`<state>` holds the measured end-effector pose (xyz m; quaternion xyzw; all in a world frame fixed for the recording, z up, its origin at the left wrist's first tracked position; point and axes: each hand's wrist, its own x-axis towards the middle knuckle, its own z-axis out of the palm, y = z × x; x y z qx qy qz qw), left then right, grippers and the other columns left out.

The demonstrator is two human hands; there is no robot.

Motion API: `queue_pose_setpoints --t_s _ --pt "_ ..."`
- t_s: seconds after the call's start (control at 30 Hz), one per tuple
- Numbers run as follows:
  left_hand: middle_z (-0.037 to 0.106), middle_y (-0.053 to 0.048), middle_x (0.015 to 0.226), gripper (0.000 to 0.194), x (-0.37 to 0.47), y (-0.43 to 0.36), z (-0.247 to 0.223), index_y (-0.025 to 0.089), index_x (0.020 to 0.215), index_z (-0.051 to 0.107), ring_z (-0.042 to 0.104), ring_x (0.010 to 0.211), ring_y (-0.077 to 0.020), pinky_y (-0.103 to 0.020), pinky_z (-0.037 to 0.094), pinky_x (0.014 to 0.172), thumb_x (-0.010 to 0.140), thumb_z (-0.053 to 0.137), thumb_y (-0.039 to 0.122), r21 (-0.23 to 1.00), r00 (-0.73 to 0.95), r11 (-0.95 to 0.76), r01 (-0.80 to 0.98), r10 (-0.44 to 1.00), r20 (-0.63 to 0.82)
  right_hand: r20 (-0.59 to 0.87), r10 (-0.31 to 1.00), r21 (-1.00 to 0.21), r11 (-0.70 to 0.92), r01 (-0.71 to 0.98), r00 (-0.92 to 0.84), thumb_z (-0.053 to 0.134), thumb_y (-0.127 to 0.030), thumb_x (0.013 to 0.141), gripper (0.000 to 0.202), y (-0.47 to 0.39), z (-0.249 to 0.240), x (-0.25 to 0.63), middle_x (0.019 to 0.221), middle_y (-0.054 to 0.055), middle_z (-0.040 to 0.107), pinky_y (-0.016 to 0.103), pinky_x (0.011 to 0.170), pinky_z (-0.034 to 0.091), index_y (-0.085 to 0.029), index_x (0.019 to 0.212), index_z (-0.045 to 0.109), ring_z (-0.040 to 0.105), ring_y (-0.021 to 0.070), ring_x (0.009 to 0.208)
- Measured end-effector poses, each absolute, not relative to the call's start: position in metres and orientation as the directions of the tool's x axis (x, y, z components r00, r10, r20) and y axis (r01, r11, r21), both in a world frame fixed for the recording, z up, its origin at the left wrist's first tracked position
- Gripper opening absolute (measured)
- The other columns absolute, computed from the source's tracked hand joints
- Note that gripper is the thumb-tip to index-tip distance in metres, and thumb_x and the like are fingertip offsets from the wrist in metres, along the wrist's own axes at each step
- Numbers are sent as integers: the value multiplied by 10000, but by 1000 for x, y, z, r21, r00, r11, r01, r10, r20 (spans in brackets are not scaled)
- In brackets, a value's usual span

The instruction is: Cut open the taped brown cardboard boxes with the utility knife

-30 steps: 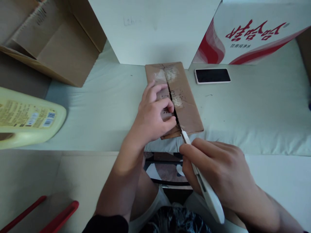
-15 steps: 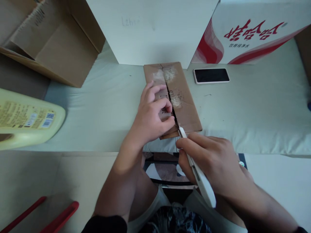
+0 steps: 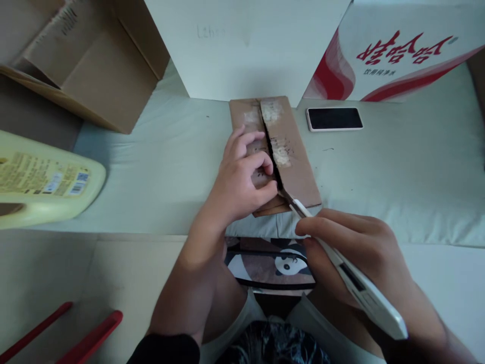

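A flat brown cardboard box [image 3: 299, 172] lies on the pale green cloth, a dark slit running lengthwise between its flaps. Torn tape patches whiten its surface. My left hand [image 3: 242, 172] holds the left flap, fingers bent, with thumb and index finger at the slit's edge. In my right hand [image 3: 356, 253] is a white utility knife [image 3: 367, 290], gripped by fingers and thumb around its body. Its blade is out, and the tip sits in the near end of the slit, just right of my left thumb.
A white box [image 3: 246, 50] stands right behind the cardboard. Further right are a red-and-white carton [image 3: 409, 55] and a phone [image 3: 333, 119]. On the left are an open carton [image 3: 109, 81] and a yellow bottle [image 3: 49, 177]. Red bars [image 3: 91, 338] show at lower left.
The knife's handle has swung right and down, so it now lies at a wider slant. More blade shows, and the slit looks wider. My left hand keeps its place on the box.
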<state>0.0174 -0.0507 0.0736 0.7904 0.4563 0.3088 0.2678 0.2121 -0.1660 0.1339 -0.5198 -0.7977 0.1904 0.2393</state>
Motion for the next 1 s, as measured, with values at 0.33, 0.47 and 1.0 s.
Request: queue_pose_setpoints --t_s 0.33,0.47,1.0 --pt "547 -90 1543 202 17 -51 71 234 796 585 319 1618 -391 -624 345 1319 759 742 112 684 388 -458 568 882 269 172 905 -566 414 713 -389 542 -70 915 180 -166 143 214 703 -29 622 267 514 379 -216 919 648 544 87 532" --pt "549 -96 1546 198 18 -51 71 228 793 585 327 1613 -393 -638 337 1317 762 743 112 680 391 -460 572 881 267 157 900 -560 420 715 -406 549 -84 909 164 -168 144 215 683 -21 606 280 505 371 -205 911 660 538 97 530" --pt "568 -91 1526 124 15 -48 70 231 814 618 299 1618 -373 -618 286 1344 815 727 173 724 375 -449 523 884 278 407 912 -647 328 688 -52 647 -154 893 156 -152 119 220 809 -15 725 272 574 545 -269 998 632 679 147 634"
